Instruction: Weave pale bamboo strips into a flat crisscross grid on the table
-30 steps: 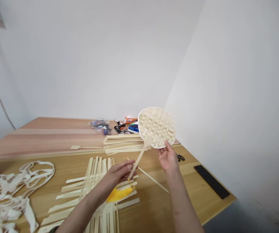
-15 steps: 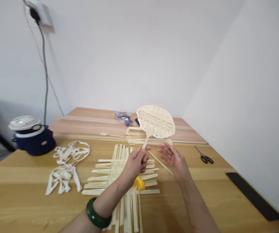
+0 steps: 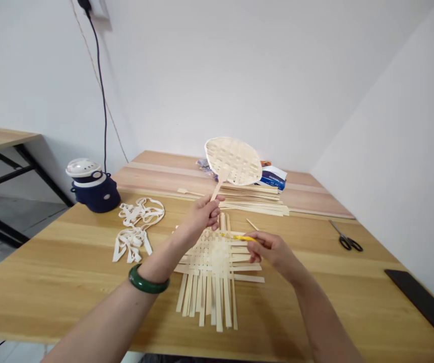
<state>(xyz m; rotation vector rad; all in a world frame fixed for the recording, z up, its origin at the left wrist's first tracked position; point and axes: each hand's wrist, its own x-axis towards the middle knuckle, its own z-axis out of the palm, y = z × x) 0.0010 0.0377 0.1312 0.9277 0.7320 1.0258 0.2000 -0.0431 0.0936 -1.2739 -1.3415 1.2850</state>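
My left hand (image 3: 201,216), with a green bangle on its wrist, is closed round the wooden handle of a woven bamboo fan (image 3: 234,160) and holds it upright above the table. My right hand (image 3: 271,249) pinches the fan's yellow tassel (image 3: 239,237), which is stretched out sideways from the handle's end. Below both hands a half-woven mat of bamboo strips (image 3: 212,272) lies flat on the wooden table (image 3: 69,282).
A stack of bamboo strips (image 3: 254,199) lies behind the fan. White cloth tape (image 3: 135,227) and a dark blue pot with a white lid (image 3: 91,184) are at the left. Scissors (image 3: 345,237) and a black bar (image 3: 424,305) lie at the right, boxes (image 3: 273,177) by the wall.
The view swung left. My left hand moved up the fan's handle and gripped it. My right hand let go of the fan's rim, opened, then took the yellow tassel and pulled it taut.
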